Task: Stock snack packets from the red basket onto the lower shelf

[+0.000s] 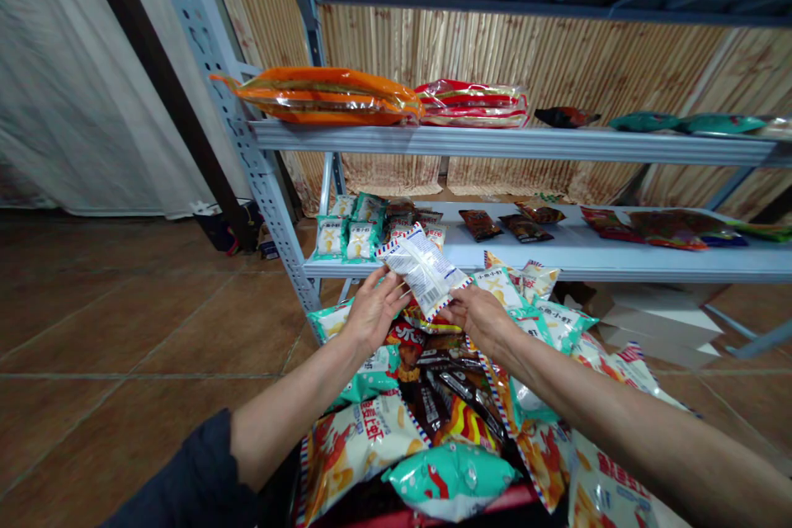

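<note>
Head view: tiled floor (pixel 142 330), metal shelving (pixel 513 144).

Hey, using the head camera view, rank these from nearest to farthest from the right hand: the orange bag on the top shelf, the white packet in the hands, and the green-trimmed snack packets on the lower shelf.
1. White packet: centre, touching the right hand.
2. Green-trimmed snack packets: lower shelf, ahead and left.
3. Orange bag: top shelf, up and left.
</note>
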{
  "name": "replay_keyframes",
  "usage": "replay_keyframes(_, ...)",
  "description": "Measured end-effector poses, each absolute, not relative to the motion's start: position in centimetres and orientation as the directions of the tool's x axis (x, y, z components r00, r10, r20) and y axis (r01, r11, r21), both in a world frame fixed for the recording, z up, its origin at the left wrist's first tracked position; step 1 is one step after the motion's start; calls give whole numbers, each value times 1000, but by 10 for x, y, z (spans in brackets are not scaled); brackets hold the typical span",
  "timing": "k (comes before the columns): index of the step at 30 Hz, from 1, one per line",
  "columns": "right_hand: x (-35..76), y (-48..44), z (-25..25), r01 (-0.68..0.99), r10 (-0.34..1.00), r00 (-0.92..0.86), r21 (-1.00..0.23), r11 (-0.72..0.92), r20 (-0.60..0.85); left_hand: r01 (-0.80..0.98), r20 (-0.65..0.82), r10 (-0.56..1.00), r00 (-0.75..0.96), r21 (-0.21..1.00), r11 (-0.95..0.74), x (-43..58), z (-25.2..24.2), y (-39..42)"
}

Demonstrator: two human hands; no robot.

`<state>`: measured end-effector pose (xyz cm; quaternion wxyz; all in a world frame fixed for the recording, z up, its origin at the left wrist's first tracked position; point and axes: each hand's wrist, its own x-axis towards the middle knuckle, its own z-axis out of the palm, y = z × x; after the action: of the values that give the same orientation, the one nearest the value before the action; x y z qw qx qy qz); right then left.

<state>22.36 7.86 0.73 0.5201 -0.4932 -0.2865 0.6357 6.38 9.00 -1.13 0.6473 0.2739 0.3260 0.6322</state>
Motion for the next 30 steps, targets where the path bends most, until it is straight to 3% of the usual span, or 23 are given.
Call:
replay_keyframes(18, 224, 73, 8, -283, 930, 15, -893, -349, -368, -582, -139, 985, -102, 812, 55, 61, -14, 96)
replay_keyframes(30, 224, 67, 11, -266, 926, 18, -895, -359, -377, -446, -93, 979, -181, 895, 3, 62, -5, 103)
